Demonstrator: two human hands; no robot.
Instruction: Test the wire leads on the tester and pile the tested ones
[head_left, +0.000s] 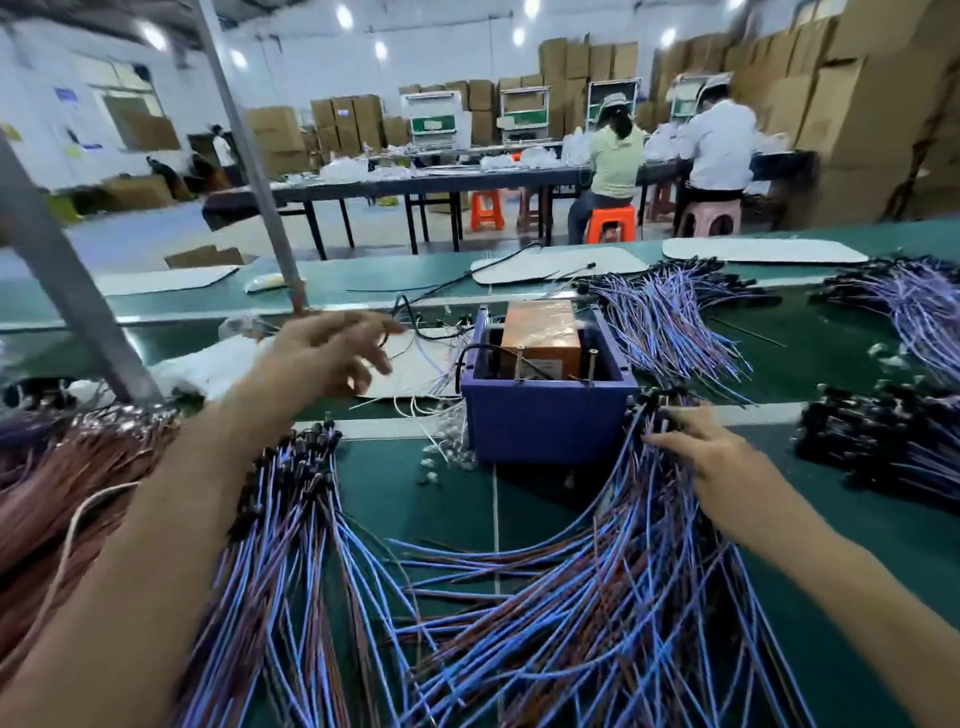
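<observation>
In the head view, the right hand (711, 457) is laid on a loose heap of thin blue and brown insulated wire leads (597, 597). Its thumb and forefinger are set either side of the black connector ends, but it cannot be told whether a lead is actually pinched. Just beyond those fingertips and slightly to their left, the open-topped purple-blue plastic tester box (550, 421), with an orange block inside, is stood on the green belt surface (883, 545).

The left hand (327, 353) is raised on the tester's other side, fingers apart, loosely bent and blurred. A thin dark wire is seen by its fingertips, but a hold on it cannot be confirmed. Under that forearm a second bundle of blue and brown leads (291, 519) is spread with its connectors lined up. It cannot be told which heap has been tested.

The leads are judged light, limp and quick to tangle, so a grip on the cable would likely drag neighbouring leads along. The stiff black connector end is judged the best hold: it should be pinched between thumb and forefinger, and the single lead drawn out lengthwise.
</observation>
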